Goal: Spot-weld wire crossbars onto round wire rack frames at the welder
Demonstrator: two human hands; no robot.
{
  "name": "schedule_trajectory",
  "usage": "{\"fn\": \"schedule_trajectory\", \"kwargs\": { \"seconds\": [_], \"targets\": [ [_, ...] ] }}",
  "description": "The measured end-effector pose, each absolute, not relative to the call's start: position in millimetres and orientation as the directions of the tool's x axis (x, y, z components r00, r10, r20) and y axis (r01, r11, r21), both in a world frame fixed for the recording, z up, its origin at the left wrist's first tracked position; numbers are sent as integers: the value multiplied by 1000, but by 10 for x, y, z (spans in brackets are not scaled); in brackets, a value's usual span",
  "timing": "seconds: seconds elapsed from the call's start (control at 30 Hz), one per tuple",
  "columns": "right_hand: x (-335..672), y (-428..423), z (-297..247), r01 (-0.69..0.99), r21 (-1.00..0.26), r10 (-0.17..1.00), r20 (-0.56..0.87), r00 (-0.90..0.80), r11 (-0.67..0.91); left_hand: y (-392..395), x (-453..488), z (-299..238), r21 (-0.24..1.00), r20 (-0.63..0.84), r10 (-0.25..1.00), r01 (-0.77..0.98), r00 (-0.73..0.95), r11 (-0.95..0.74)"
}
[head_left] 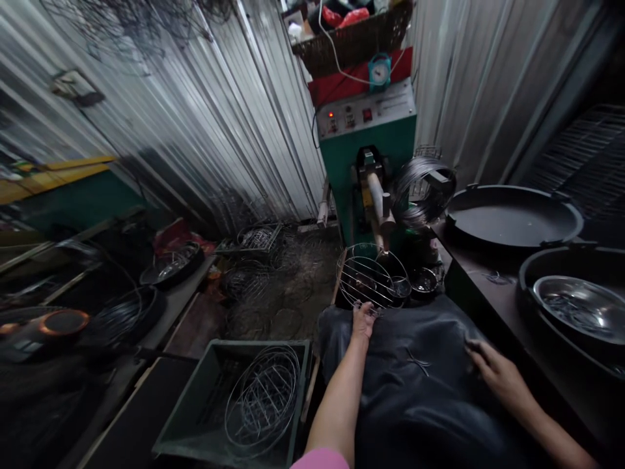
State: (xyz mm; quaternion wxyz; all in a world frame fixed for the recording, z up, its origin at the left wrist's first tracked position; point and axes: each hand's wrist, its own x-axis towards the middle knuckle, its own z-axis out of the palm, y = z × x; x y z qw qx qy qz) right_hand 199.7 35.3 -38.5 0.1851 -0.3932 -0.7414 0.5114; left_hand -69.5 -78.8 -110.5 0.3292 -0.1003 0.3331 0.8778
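A person seated at a cramped metal workshop bench is reaching forward with the left hand (362, 320) to a round wire rack (372, 279), which is sitting just in front of a green welding machine (367, 146). The fingers are bunching together against the rack's near rim; whether they are pinching the wire or only touching it cannot be told. The right hand (494, 369) is lying palm down, fingers loosely together, on a dark sheet (415, 404) that is draping over the person's lap. A small crossed piece of wire (418, 360) is resting on that sheet between the two hands, apart from both.

A coil of wire (424, 189) is hanging at the machine's right side, just above the rack. To the right, a wide black pan (512, 218) is sitting on a dark counter (476, 267), and nearer the person a steel bowl (581, 307) is nesting inside another black pan. Down at the left, a green crate (200, 397) is holding finished wire baskets (263, 398), while more wire rings are lying scattered across the floor by the corrugated metal wall (205, 117).
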Motion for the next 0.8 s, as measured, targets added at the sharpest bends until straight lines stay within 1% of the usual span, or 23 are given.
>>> {"fn": "schedule_trajectory", "kwargs": {
  "seconds": [0.03, 0.1, 0.17, 0.27, 0.37, 0.43, 0.5, 0.53, 0.63, 0.67, 0.73, 0.8],
  "targets": [
    [1995, 379, -463, 399, -891, 766, -98, -636, 217, -775, -706, -1120, 519, -404, 538, -670, -740, -531],
    [1972, 430, -599, 419, -876, 738, -117, -664, 239, -745, -715, -1142, 526, -428, 582, -714, -691, -462],
    [1939, 470, -678, 463, -872, 727, -215, -652, 158, -723, -706, -1163, 537, -437, 577, -714, -690, -449],
    [1897, 492, -693, 488, -873, 715, -346, -608, -8, -706, -695, -1212, 547, -413, 523, -662, -745, -512],
    [1880, 501, -664, 467, -880, 699, -386, -602, -84, -680, -747, -1270, 516, -402, 561, -685, -724, -514],
    [1886, 536, -649, 474, -876, 691, -394, -606, -84, -654, -817, -1295, 502, -392, 598, -707, -699, -498],
    [1916, 601, -636, 504, -864, 704, -372, -605, -24, -645, -893, -1302, 514, -366, 601, -693, -711, -506],
    [1941, 640, -631, 512, -858, 714, -337, -613, 34, -654, -925, -1299, 525, -354, 590, -677, -725, -517],
    [2044, 740, -632, 515, -808, 721, -173, -671, 286, -729, -989, -1276, 564, -341, 541, -628, -769, -536],
    [2078, 755, -645, 517, -769, 699, -131, -703, 376, -755, -1001, -1268, 576, -344, 529, -619, -776, -534],
    [2117, 748, -696, 524, -666, 637, -95, -765, 530, -775, -1016, -1260, 589, -351, 514, -612, -782, -529],
    [2094, 705, -773, 532, -556, 604, -65, -794, 639, -736, -1020, -1275, 575, -356, 534, -630, -767, -522]
  ]
}}
